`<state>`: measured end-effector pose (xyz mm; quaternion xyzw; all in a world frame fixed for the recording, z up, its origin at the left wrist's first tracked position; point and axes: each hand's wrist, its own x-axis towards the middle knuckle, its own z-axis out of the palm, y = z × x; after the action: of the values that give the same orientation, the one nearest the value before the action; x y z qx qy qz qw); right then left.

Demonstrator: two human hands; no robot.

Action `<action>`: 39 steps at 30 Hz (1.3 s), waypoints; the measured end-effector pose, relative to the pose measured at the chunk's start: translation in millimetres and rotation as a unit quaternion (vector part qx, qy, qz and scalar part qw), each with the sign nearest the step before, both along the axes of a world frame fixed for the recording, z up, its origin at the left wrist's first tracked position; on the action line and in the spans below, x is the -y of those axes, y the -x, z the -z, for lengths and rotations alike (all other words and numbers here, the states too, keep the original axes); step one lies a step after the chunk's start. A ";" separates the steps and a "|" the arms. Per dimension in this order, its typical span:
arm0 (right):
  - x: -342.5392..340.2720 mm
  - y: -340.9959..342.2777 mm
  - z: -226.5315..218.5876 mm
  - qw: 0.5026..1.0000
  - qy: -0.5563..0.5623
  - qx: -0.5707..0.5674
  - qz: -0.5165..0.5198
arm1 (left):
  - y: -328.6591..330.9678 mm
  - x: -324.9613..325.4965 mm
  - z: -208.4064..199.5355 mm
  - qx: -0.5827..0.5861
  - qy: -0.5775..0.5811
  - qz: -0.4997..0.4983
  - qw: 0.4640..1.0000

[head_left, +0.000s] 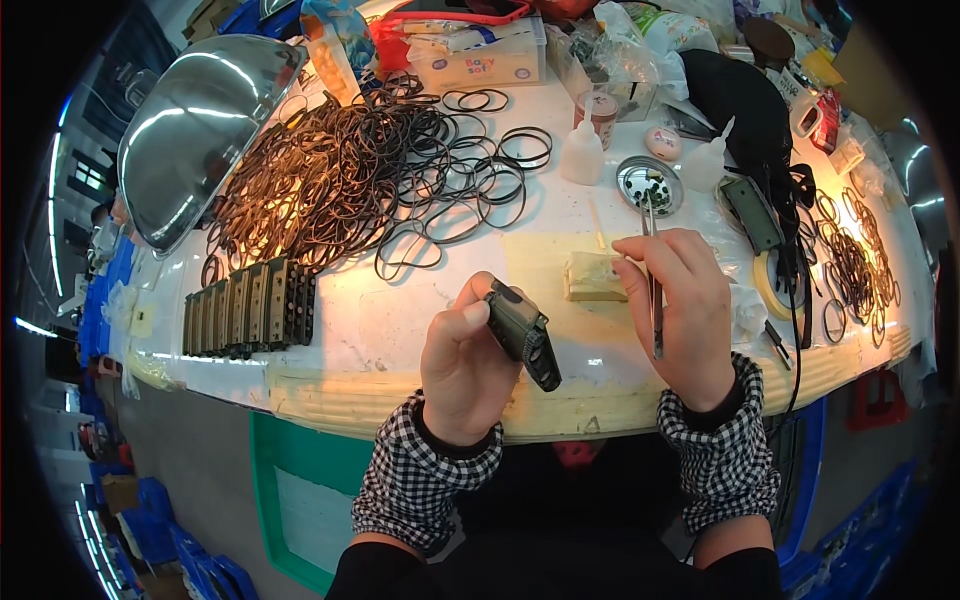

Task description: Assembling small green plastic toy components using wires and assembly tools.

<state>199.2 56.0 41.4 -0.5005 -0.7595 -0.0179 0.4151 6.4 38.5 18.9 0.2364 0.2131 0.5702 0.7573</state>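
Observation:
My left hand [452,372] is closed round a dark green plastic housing [514,325], held tilted above the table's front edge. A dark ribbed part shows at the housing's lower end. In my right hand [692,315] a pair of metal tweezers [657,315] is pinched between thumb and fingers. Its tips point away from me, at the near side of a round metal dish [676,205] with several small dark pieces [648,186] in it. Whether the tips grip a piece is too small to tell. A pale yellow block [597,277] lies left of my right fingers.
A big heap of black rubber rings [320,185] covers the left back, with a row of green housings [250,308] before it. Two white squeeze bottles [581,155] flank the dish. A tape roll [765,285] and more rings [852,260] lie to the right.

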 end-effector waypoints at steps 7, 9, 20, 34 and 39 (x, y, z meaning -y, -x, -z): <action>21.0 11.9 -27.5 0.989 -0.036 -0.068 -0.124 | -2.1 7.5 2.1 -0.114 -0.137 -0.067 0.982; 25.0 22.0 -32.1 0.978 0.020 -0.120 -0.172 | -1.4 9.1 11.3 -0.171 -0.184 -0.112 0.961; 36.0 32.6 -24.8 0.955 0.036 -0.214 -0.201 | 3.2 10.2 17.6 -0.196 -0.220 -0.157 0.943; 37.4 25.9 -18.3 0.958 -0.008 -0.097 -0.271 | 2.5 10.0 18.8 -0.172 -0.215 -0.150 0.950; 36.9 26.6 -17.1 0.960 -0.017 -0.083 -0.266 | 2.6 9.9 20.7 -0.176 -0.220 -0.158 0.947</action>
<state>172.5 19.2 58.6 -0.2731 -0.8275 0.1215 0.4753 3.8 28.7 -1.8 0.4570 0.2469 0.6643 0.5375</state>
